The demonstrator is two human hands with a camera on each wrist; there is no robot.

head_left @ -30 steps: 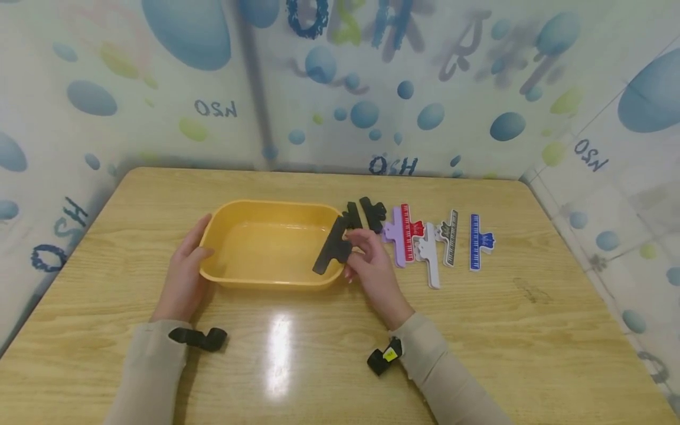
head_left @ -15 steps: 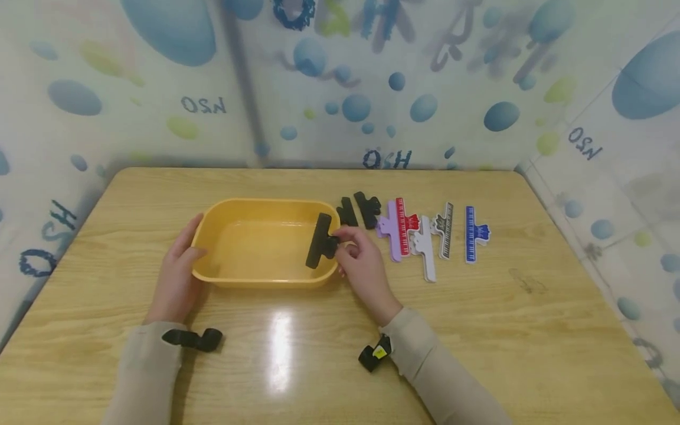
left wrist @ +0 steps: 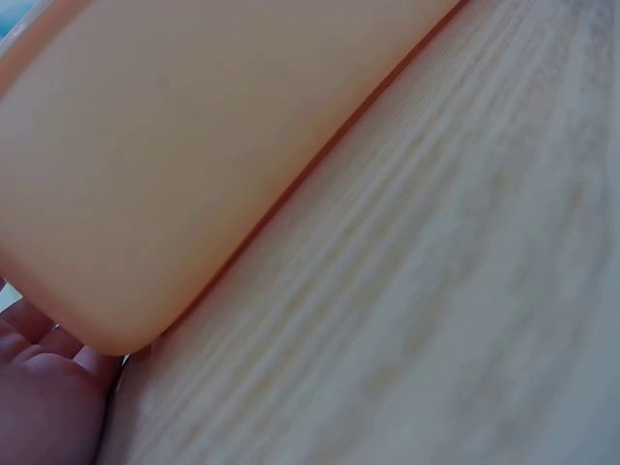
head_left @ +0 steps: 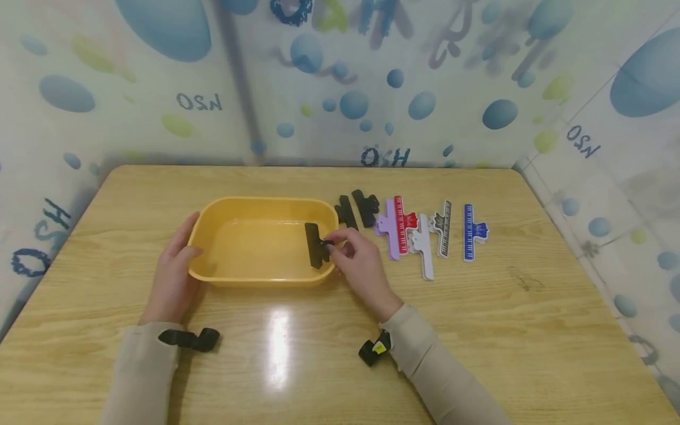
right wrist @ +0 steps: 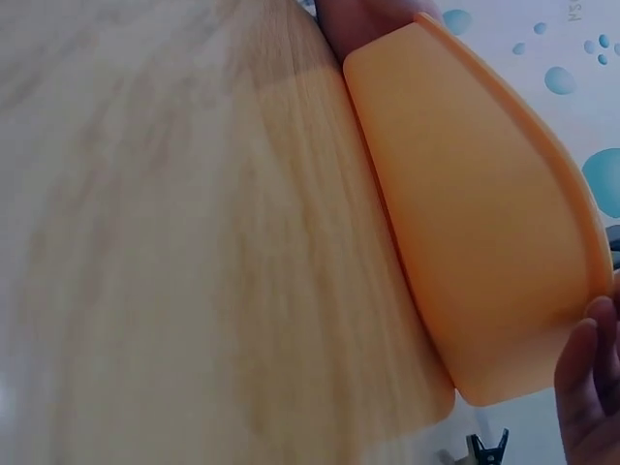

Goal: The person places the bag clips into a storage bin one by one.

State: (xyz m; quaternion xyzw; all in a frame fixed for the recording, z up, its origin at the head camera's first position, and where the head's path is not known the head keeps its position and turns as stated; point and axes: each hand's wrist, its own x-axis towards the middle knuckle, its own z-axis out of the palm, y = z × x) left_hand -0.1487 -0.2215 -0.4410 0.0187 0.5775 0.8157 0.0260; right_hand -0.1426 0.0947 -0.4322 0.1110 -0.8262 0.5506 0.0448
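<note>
A yellow plastic basin (head_left: 265,282) stands on the wooden table. My left hand (head_left: 171,274) holds its left end, thumb over the rim and fingers along the outside wall; in the left wrist view its fingers (left wrist: 58,341) lie against a lower corner. My right hand (head_left: 363,268) reaches over the right rim and pinches the handle of a black clip (head_left: 314,245). The clip's long jaw points into the basin, overlapping the inner right side. The right wrist view shows the basin's outer wall (right wrist: 475,194) and my right fingers (right wrist: 579,363) at its rim; the clip is hidden there.
Right of the basin lie two more black clips (head_left: 365,209), then a purple clip (head_left: 392,230), a red one (head_left: 401,227), a white one (head_left: 425,248), a black-and-white one (head_left: 444,230) and a blue one (head_left: 468,233). A patterned wall (head_left: 297,100) closes the table's back.
The black clip has moved left from over the right rim into the basin's opening and turned in my right fingers. My left hand keeps its hold; the whole view has shifted slightly.
</note>
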